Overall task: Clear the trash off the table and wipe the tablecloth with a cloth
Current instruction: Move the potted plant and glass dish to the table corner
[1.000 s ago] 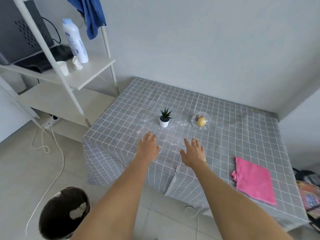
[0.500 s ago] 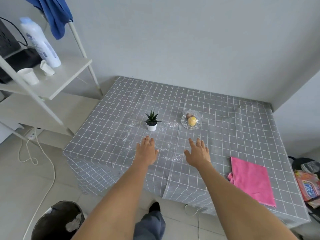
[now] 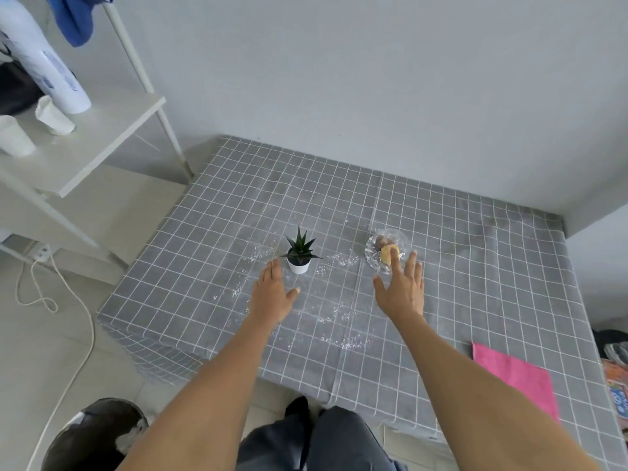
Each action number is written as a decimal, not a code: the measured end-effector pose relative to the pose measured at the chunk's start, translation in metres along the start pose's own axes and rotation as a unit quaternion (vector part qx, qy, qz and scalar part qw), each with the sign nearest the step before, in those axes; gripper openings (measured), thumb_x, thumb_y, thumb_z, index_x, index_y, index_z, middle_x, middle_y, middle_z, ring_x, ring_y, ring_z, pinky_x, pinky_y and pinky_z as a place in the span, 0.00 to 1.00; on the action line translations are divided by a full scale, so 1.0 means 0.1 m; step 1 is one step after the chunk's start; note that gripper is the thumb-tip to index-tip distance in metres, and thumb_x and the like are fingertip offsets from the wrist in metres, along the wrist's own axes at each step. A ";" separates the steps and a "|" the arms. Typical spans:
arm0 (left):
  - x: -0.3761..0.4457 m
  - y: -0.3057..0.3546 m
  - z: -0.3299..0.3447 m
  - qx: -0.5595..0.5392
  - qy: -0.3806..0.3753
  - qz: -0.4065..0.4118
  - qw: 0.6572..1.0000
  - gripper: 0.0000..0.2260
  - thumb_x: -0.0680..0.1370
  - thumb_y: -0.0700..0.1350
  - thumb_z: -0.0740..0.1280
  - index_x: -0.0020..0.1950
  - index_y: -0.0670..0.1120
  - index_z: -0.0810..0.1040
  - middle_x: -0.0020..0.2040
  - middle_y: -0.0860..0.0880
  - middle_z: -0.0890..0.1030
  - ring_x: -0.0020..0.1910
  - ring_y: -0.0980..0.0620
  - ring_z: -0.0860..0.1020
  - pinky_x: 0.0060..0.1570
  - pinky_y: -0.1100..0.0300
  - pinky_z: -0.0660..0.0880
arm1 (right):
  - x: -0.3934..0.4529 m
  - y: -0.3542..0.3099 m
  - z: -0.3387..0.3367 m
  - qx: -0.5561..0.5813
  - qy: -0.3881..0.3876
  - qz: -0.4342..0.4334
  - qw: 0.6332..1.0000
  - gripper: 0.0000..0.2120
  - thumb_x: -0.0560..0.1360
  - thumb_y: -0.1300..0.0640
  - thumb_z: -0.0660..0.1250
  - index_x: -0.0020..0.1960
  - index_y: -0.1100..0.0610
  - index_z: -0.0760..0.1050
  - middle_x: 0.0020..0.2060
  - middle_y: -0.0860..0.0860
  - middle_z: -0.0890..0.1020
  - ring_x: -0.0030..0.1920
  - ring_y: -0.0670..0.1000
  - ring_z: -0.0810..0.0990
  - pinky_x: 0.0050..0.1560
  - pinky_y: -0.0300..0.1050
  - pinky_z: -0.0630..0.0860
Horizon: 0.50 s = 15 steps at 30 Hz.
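A grey checked tablecloth [image 3: 475, 283] covers the low table, with white crumbs [image 3: 336, 260] scattered around its middle. A small potted succulent [image 3: 299, 253] stands in the centre. To its right a clear glass dish [image 3: 380, 246] holds a yellow scrap and a brownish one. My left hand [image 3: 273, 294] is open, just left of and below the pot. My right hand [image 3: 402, 287] is open with its fingertips at the dish's near edge. A pink cloth [image 3: 516, 379] lies at the table's front right.
A dark trash bin [image 3: 91, 436] stands on the floor at lower left. A white shelf rack [image 3: 85, 144] with a bottle and cups is at the left. A white cable [image 3: 68, 317] trails over the floor. Bags lie at the right edge.
Both hands have reached farther over the table: the left up beside the pot, the right up to the glass dish. The view has come closer to the table.
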<state>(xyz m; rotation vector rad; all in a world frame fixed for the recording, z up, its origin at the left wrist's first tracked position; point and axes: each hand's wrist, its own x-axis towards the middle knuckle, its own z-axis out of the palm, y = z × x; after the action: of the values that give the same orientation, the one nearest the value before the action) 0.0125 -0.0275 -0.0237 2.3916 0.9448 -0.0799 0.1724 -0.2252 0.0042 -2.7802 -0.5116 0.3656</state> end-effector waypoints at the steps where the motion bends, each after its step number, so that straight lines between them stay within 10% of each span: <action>1: 0.03 0.00 0.04 -0.017 0.010 0.010 1.000 0.38 0.78 0.54 0.65 0.78 0.41 0.48 0.78 0.42 0.53 0.76 0.44 0.55 0.74 0.49 0.56 | 0.05 0.02 0.02 0.004 0.010 -0.002 1.000 0.35 0.79 0.44 0.59 0.78 0.46 0.42 0.77 0.56 0.40 0.77 0.60 0.43 0.75 0.56 0.49; 15: 0.30 0.14 0.47 -0.199 0.206 0.025 0.958 0.35 0.76 0.55 0.66 0.75 0.40 0.58 0.67 0.44 0.75 0.62 0.45 0.77 0.52 0.51 0.79 | 0.64 0.24 0.37 0.172 0.081 -0.033 0.981 0.51 0.66 0.41 0.75 0.76 0.39 0.43 0.77 0.57 0.48 0.75 0.62 0.57 0.63 0.62 0.72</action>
<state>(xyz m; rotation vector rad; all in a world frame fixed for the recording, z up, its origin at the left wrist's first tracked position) 0.0511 -0.0421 -0.0639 2.0836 0.9690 0.5946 0.2269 -0.2132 -0.0497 -2.4273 -0.4533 0.1889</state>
